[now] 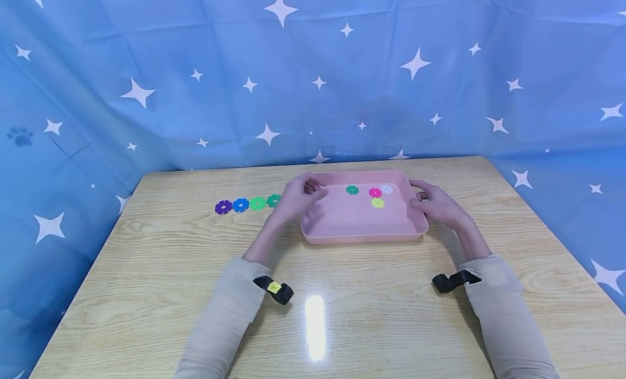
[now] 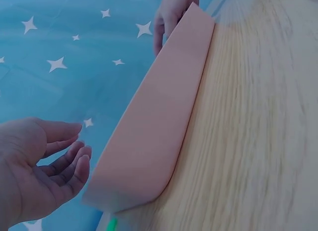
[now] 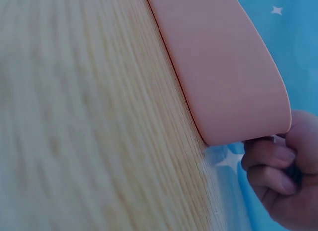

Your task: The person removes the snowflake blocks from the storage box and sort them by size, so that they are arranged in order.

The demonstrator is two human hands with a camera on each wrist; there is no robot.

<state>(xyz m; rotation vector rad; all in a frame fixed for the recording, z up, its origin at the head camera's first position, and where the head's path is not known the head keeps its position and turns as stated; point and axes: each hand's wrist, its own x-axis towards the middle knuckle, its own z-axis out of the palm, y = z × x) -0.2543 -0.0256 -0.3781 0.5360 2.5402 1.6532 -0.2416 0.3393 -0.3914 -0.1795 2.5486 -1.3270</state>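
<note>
A pink rectangular tray (image 1: 362, 219) stands on the table, with several flower-shaped plastic discs inside: green (image 1: 352, 190), pink (image 1: 375, 193), yellow (image 1: 377, 203) and white (image 1: 386, 189). At its right rim, my right hand (image 1: 437, 204) grips the wall, thumb over the inside and fingers curled below the rim in the right wrist view. My left hand (image 1: 300, 197) hovers by the tray's left rim. Its fingers (image 2: 69, 161) are loosely bent and hold nothing. Beside it runs a row of discs: purple (image 1: 223, 207), blue (image 1: 240, 205), light green (image 1: 257, 203) and a darker green (image 1: 273, 201), partly hidden by the hand.
The wood-grain table (image 1: 161, 292) carries a bright light reflection near its front. A blue curtain with white stars (image 1: 313, 96) hangs behind and at the sides. Each sleeved wrist wears a black camera mount (image 1: 276, 289).
</note>
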